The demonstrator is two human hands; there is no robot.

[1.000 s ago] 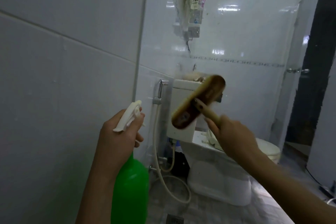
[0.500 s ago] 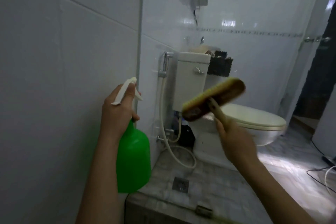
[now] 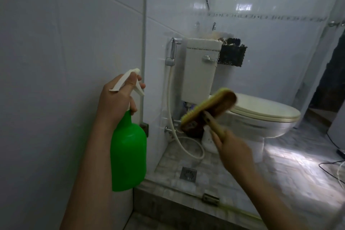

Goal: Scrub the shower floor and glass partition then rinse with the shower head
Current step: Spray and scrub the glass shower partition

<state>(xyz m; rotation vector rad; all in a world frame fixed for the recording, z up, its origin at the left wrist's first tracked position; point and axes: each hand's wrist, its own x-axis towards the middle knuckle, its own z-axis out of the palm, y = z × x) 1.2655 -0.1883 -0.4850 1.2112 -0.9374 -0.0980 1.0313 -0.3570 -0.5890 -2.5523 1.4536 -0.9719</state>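
Hands up front. The left hand (image 3: 119, 102) holds a green spray bottle (image 3: 128, 155) by the neck, fingers curled round it and one finger lying across the white trigger. The bottle hangs upright, just beside the white tiled wall (image 3: 56, 61). The right hand (image 3: 233, 151), blurred, has its fingers closed tight round the pale handle of a scrub brush (image 3: 209, 110). The brush head is tilted, with yellow bristles along its upper-left side and its brown back toward us.

Just past the bottle stands the glass partition (image 3: 160, 80). Its vertical edge meets the wall at a metal clamp (image 3: 145, 129), and its foot sits on a grey stone step (image 3: 168, 205). The brush is raised in front of the pane, low down; I cannot tell whether the bristles touch it.

Through the glass, a square floor drain (image 3: 188, 173) lies near the step's edge on the marbled floor (image 3: 280, 164). Beyond it a white hose (image 3: 169, 102) loops down from a chrome bidet sprayer (image 3: 172, 50). Farther back is the toilet (image 3: 261, 115), lid down, then the cistern (image 3: 199, 71), with a black basket (image 3: 231, 54) beside it.
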